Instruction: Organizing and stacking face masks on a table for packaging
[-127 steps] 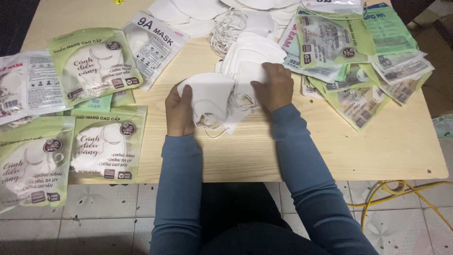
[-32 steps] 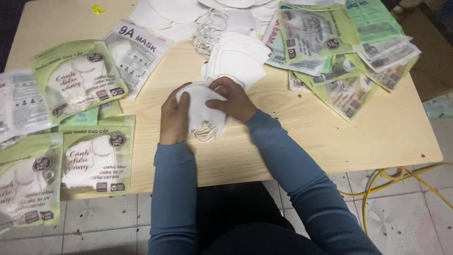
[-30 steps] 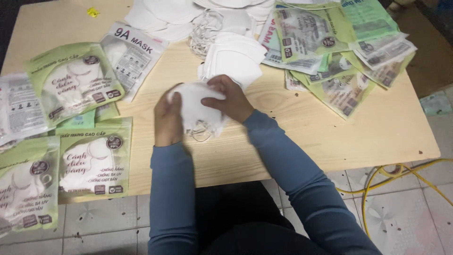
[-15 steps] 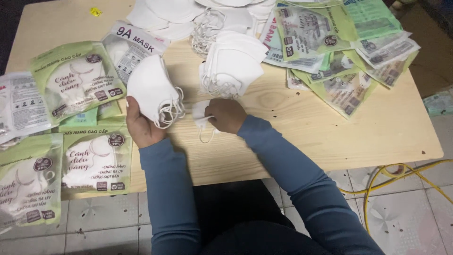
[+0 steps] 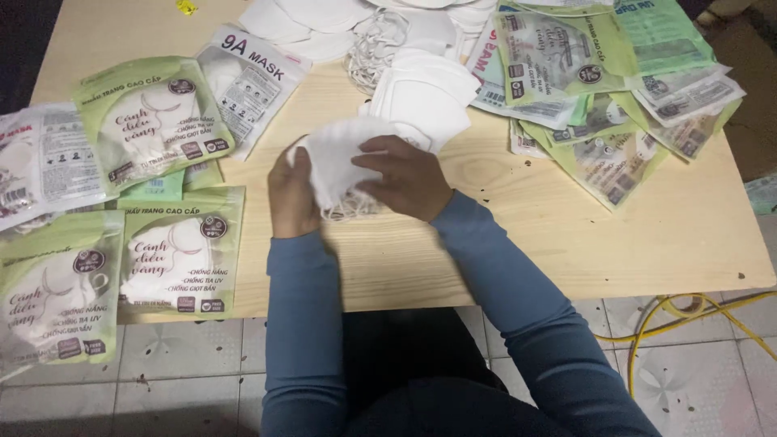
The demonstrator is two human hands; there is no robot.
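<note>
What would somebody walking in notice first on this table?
At the centre, the left hand and right hand grip a small stack of white fabric face masks over the pale wooden table. Behind the hands lies a loose pile of white masks. Light green sealed mask pouches crowd the table's left side, and a heap of flat green and clear pouches fills the far right.

Face mask held between left hand and right hand above table, mask stack just behind, sealed mask packets lay left, empty pouches piled right
</note>
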